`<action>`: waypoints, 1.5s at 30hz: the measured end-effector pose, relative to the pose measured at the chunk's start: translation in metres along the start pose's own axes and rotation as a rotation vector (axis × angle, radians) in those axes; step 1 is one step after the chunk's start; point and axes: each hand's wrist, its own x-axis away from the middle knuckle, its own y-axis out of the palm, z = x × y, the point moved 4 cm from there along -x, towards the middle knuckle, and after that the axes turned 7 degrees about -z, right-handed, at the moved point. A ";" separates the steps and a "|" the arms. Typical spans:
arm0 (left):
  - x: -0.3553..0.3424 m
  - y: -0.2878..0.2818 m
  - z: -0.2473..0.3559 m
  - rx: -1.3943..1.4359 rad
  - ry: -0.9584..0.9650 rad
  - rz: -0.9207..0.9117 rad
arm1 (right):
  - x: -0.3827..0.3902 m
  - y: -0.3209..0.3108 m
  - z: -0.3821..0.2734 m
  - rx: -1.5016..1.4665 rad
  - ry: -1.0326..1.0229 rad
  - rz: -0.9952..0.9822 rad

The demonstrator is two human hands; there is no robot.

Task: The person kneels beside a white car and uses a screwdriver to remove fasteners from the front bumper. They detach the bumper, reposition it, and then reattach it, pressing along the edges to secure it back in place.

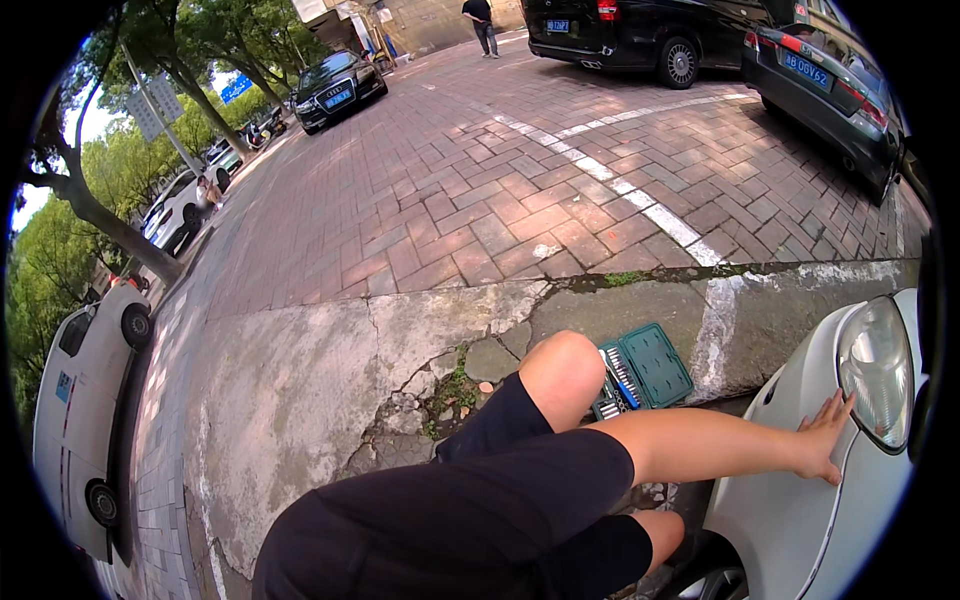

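Nearest the camera: black shorts (470,520) over the person's bent legs, one bare knee (563,372) raised toward the kerb. One forearm runs from the lower middle out to the picture's right. Its hand (826,437) lies flat, fingers spread, grip released, palm touching the white car front (800,500) just beside the headlight (877,370). By its position this reads as the right hand; the other hand is out of view. A dark front tyre (715,582) shows at the bottom edge under the wing.

Just behind the knee, an open green socket set case (652,365) lies on the cracked concrete kerb strip (330,370), partly hidden by the knee; rows of metal sockets show in the nearer half.

Beyond the kerb: red brick paving (480,200) with white painted lines. Far side: dark parked cars (640,35), a black saloon (338,88), a person walking (483,25). A white vehicle (85,420) stands at the picture's left.
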 end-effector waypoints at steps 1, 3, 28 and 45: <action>-0.003 0.002 0.000 -0.004 0.001 -0.005 | -0.004 0.004 0.003 0.021 0.012 -0.005; -0.009 0.005 -0.002 -0.013 -0.001 -0.010 | -0.013 0.010 0.008 0.059 0.041 -0.015; -0.020 0.018 0.010 -0.058 -0.015 -0.052 | -0.041 -0.008 0.017 0.298 0.111 0.037; 0.004 0.018 0.022 -0.214 0.207 0.144 | -0.005 -0.064 0.025 0.015 0.109 0.366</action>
